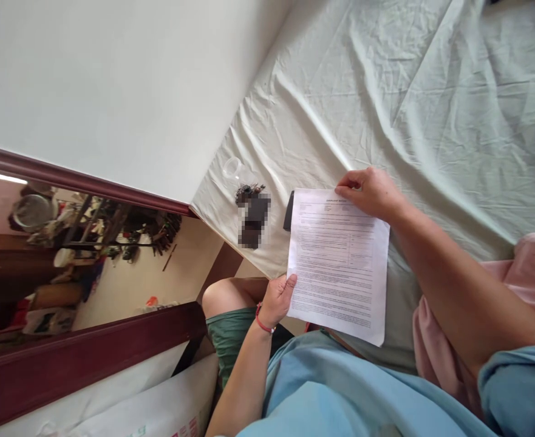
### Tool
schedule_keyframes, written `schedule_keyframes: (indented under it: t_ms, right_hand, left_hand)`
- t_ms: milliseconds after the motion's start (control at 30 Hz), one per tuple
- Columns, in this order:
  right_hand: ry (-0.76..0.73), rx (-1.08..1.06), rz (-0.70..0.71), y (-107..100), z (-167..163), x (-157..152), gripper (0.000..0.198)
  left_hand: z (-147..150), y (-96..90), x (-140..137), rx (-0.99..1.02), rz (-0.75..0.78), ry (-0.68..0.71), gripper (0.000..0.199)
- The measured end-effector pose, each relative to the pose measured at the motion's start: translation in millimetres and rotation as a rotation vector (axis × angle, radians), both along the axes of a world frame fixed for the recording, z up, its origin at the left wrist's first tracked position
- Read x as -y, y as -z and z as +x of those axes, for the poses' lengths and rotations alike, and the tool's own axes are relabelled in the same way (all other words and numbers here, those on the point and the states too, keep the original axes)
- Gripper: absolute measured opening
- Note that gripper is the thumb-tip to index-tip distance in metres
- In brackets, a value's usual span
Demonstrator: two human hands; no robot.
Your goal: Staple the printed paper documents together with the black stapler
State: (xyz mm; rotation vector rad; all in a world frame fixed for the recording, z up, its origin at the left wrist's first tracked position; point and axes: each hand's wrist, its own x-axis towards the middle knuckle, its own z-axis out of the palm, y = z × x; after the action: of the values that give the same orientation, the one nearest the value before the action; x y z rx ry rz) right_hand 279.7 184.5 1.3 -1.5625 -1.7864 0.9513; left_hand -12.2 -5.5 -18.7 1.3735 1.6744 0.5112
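A printed sheet of paper [331, 267], dense with small text, is held slightly tilted above the edge of the bed. My left hand [280, 297] pinches its lower left edge, thumb on top and the other fingers behind; a red string bracelet circles that wrist. At the top edge, my right hand [370, 191] grips the paper near its upper right corner with fingers curled. Part of a dark flat object [289, 211] sticks out from behind the sheet's upper left side; the rest of it is hidden.
Left of the paper, a blurred dark item [254, 221] and a clear round container [232, 167] lie on the wrinkled pale green bedsheet [313, 121]. Pink cloth [431, 328] is bunched at right. A maroon-framed mirror [126, 261] stands along the left.
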Motion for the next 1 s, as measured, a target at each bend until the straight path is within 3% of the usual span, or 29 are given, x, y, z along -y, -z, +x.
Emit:
schedule_keyframes:
  t_ms: [133,333,700,1000]
  right_hand:
    - [-0.032,-0.069,-0.005,0.3,4.6,-1.6,0.006]
    - [-0.040,0.010,-0.003,-3.8,0.7,-1.1,0.008]
    - [-0.053,-0.042,0.186,3.8,-4.0,3.3,0.009]
    - [-0.059,-0.065,0.129,3.7,4.6,0.4,0.014]
  left_hand:
    - [2.6,-1.3,-1.7,-0.024,0.006,0.006,0.070]
    - [5.9,-2.9,-1.8,0.008,-0.003,-0.002,0.072]
    - [3.2,3.9,5.3,0.037,0.055,-0.013,0.069]
    - [5.1,-0.7,0.8,0.017,0.025,-0.005,0.072]
